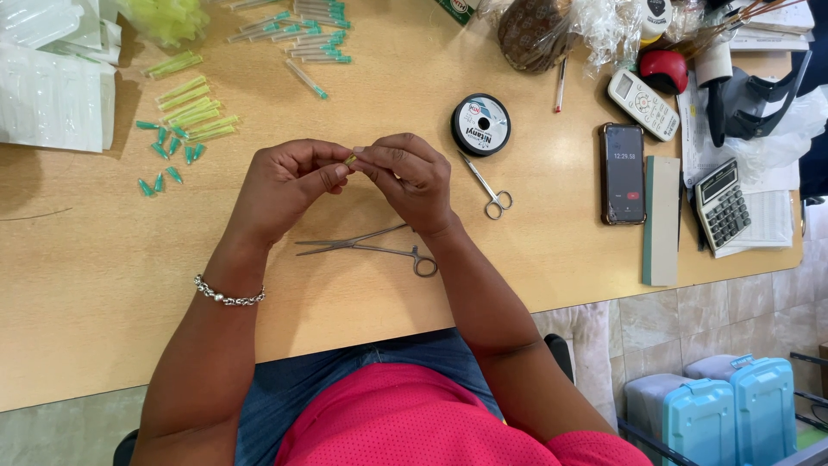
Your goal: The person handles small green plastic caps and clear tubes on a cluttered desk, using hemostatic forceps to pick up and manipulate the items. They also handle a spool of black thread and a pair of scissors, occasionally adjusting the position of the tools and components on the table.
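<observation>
My left hand [289, 179] and my right hand [410, 175] meet above the wooden table [103, 285], fingertips pinched together on a small yellow-green piece [350, 160] between them. Under my right wrist lie long metal forceps [366, 246]. Small metal scissors [489, 190] rest to the right of my right hand, below a round black spool of thread [481, 125]. Yellow-green tubes [194, 108] and small green caps [168, 155] are scattered at the left.
A phone [623, 173], a remote [642, 105], a calculator [723, 205] and a grey block [661, 220] lie at the right. White packets [52, 95] sit at the top left, capped needles [302, 34] at the top. Blue cases [733, 414] stand on the floor.
</observation>
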